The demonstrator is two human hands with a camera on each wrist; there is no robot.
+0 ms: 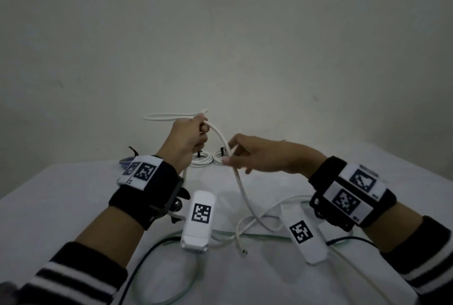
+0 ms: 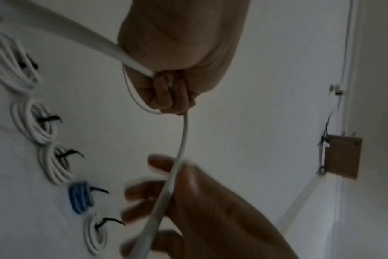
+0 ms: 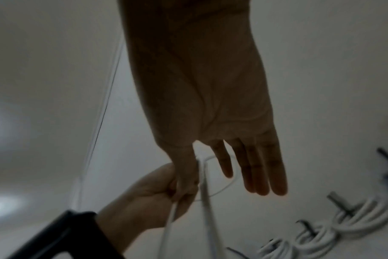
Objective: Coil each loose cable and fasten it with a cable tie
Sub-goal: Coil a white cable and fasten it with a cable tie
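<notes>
A loose white cable [image 1: 241, 188] rises from the table [image 1: 73, 194] to both hands. My left hand [image 1: 202, 133] is raised above the far table edge and grips gathered loops of it in a fist; one flat loop [image 1: 166, 117] sticks out to the left. From that fist [image 2: 171, 82] the cable arcs down to my right hand [image 1: 229, 157], which pinches it between thumb and index while the other fingers [image 3: 259, 166] stay straight. The cable's free end [image 1: 244, 252] lies on the table between my wrists.
Several tied coils stand in a row by the wall: white ones [image 2: 33, 121] and a blue one [image 2: 81, 197], each with a black tie. A dark cable [image 1: 147, 253] and a clear greenish one [image 1: 191, 282] trail over the near table. A wooden box [image 2: 341, 157] hangs on the wall.
</notes>
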